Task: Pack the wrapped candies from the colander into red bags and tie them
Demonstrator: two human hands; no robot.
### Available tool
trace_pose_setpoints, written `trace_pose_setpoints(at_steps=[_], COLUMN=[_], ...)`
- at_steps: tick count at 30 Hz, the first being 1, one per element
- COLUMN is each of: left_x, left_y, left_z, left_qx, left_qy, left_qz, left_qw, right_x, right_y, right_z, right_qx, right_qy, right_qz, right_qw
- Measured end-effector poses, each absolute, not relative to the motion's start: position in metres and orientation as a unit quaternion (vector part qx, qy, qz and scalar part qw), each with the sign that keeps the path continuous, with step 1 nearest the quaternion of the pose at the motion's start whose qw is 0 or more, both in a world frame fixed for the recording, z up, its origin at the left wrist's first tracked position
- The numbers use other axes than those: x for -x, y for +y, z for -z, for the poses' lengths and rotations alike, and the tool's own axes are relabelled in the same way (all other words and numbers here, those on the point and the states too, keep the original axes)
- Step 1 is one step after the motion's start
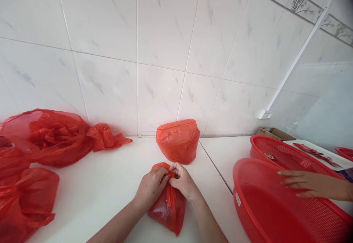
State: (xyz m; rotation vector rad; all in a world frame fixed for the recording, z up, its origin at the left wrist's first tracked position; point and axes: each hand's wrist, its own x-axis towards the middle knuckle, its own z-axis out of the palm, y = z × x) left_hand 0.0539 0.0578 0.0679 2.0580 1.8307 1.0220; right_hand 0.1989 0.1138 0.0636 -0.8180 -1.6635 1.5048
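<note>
Left hand (153, 187) and right hand (184, 184) both pinching the gathered neck of a red bag (165, 213), fingertips close together at the twist. Bag lies on the white worktop (104, 199), well forward of its back edge, left of the dark seam (216, 167); something darker shows through the film, contents unclear. Directly behind it, a second, fuller red bag (178, 142) stands close to the back edge, blocking the space beyond the hands.

Left end of worktop: a large loose heap of red plastic (59, 138) against the back edge, a crumpled red bag (104, 137) at its right side, a knotted red bag (37, 195) nearer the front.

Right, across the seam: near red basket (246, 213) crowding the side beyond the right forearm, far red basket (289, 151) behind. Another person's hand (309, 184) reaches over the near one. Toward the back right corner, an open carton (280, 133) and white tray (342, 164) bearing red pieces.
</note>
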Motion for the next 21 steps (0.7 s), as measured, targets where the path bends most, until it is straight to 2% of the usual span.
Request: trace_pose_setpoints(at_steps=[8, 16, 21], left_x=[-0.056, -0.058, -0.063], left_y=[0.061, 0.057, 0.043], left_z=[-0.065, -0.068, -0.071], left_qx=[-0.702, -0.732, -0.744], left_qy=[0.624, 0.59, 0.577], left_qz=[-0.329, -0.334, -0.328], left_qw=[0.101, 0.068, 0.074], right_x=[-0.193, -0.202, -0.204], right_y=[0.116, 0.119, 0.125], right_z=[-0.055, -0.055, -0.05], right_qx=[0.352, 0.34, 0.355], right_qy=[-0.653, -0.606, -0.551], right_qz=[-0.518, -0.604, -0.621], right_qw=[0.426, 0.391, 0.431])
